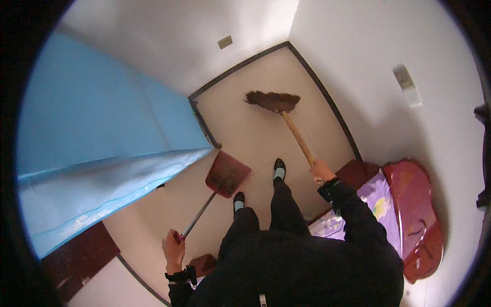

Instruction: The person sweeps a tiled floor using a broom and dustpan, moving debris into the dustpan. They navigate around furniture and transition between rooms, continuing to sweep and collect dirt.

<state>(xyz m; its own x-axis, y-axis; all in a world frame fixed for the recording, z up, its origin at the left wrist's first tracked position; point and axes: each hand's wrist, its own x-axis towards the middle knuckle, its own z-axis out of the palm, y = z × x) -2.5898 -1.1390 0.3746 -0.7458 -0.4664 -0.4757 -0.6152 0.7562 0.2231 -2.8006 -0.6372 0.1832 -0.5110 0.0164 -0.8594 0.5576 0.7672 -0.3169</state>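
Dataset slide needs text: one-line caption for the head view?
Left hand holds a red dustpan, right hand a brown broom with a wooden handle, over a pale floor.

From where I stand, it's a pale floor (230,128), faintly seamed. Two dark shoes (280,164) are planted on it; the red dustpan (235,162) seems to rest just beside the left one, the broom (273,101) farther out.
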